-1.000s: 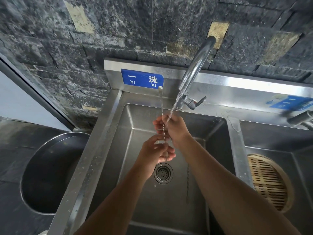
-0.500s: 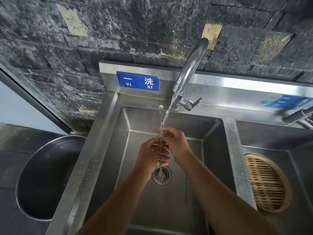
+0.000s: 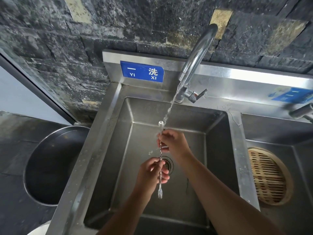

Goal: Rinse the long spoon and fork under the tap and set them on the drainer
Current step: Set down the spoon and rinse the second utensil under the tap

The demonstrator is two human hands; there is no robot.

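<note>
A long twisted metal spoon and fork, with a small spoon bowl at its far end and fork tines at its near end, stands nearly upright over the steel sink. My right hand pinches its upper part, just under the water stream running from the tap. My left hand curls its fingers round the lower shaft, above the tines. Water hits the shaft near my right hand.
The sink drain lies under my hands. A second basin at right holds a round bamboo drainer. A big dark metal bowl sits left of the sink. A second tap handle juts in at far right.
The utensil has slid down and toward me; its fork end now hangs below my left hand. My hands have moved apart along the shaft.
</note>
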